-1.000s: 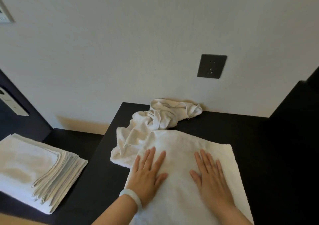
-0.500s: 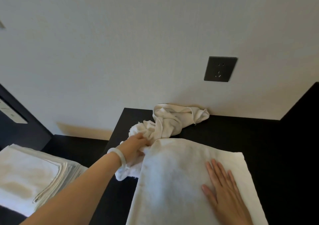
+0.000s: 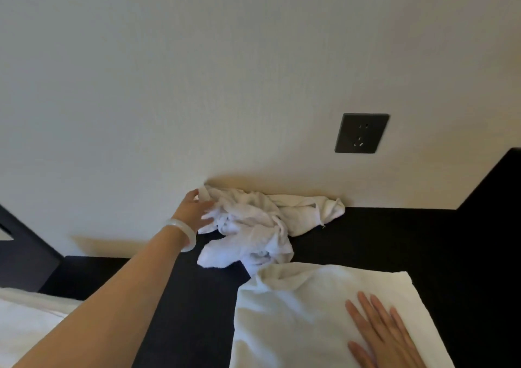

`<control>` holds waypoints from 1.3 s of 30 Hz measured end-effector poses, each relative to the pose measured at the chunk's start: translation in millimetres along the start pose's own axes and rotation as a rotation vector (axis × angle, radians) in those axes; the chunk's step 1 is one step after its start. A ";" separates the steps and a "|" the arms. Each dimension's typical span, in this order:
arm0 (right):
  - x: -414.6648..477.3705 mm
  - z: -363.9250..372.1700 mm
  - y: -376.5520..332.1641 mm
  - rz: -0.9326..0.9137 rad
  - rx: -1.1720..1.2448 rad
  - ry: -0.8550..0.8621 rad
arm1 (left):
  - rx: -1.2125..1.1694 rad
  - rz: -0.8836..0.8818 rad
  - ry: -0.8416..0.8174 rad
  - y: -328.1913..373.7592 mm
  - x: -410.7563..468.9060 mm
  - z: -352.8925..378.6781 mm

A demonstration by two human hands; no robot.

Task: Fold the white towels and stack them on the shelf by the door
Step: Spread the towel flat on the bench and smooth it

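A flat folded white towel (image 3: 296,311) lies on the black tabletop (image 3: 394,240) at the lower right. My right hand (image 3: 386,336) rests flat on it, fingers straight. A crumpled heap of white towels (image 3: 253,226) sits against the wall behind it. My left hand (image 3: 197,209), with a pale bangle on the wrist, reaches out to the heap's left side. Its fingers are spread and touch the cloth. A stack of folded white towels (image 3: 25,322) shows at the lower left, partly hidden by my left arm.
A dark wall socket (image 3: 362,133) is set in the white wall above the heap. A lower black surface (image 3: 84,271) extends to the left of the table. A black panel (image 3: 496,187) rises at the right edge.
My left hand left the flat towel, took the crumpled heap and moved it back against the wall. The heap is now apart from the flat towel. My right hand stayed flat.
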State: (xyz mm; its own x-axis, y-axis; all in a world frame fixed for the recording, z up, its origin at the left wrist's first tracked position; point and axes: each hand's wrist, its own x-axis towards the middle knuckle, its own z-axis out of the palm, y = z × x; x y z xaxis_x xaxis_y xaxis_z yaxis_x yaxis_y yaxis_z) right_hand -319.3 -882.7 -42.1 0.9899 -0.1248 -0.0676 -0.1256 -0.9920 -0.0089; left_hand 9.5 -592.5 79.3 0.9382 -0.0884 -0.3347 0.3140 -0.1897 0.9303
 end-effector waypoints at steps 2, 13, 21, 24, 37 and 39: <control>-1.8 0.4 0.7 0.004 -0.012 -0.010 | 0.649 0.137 0.060 1.3 -14.0 12.8; -8.4 -2.2 -0.2 0.041 -0.096 0.101 | 1.133 0.907 -0.528 -79.0 -91.0 66.7; -8.3 -6.3 -1.8 0.043 -0.004 0.079 | 0.761 0.552 -0.335 -44.9 -59.3 47.3; -8.5 -8.4 -1.6 0.053 0.070 0.043 | 0.818 0.473 -0.374 -35.3 -57.3 45.8; 52.3 -65.4 58.1 0.661 0.448 0.181 | 0.890 0.194 -0.540 -19.1 -68.6 42.4; 61.6 -67.0 66.5 0.630 0.435 0.053 | 0.833 0.128 -0.563 -19.0 -68.3 42.8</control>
State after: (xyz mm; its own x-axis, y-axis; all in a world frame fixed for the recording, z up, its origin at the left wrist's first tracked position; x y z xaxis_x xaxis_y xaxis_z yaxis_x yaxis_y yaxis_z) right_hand -262.3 -957.5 20.1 0.7234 -0.6756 -0.1424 -0.6708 -0.6388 -0.3767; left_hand -66.8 -624.7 78.0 0.6848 -0.5638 -0.4618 -0.1877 -0.7487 0.6358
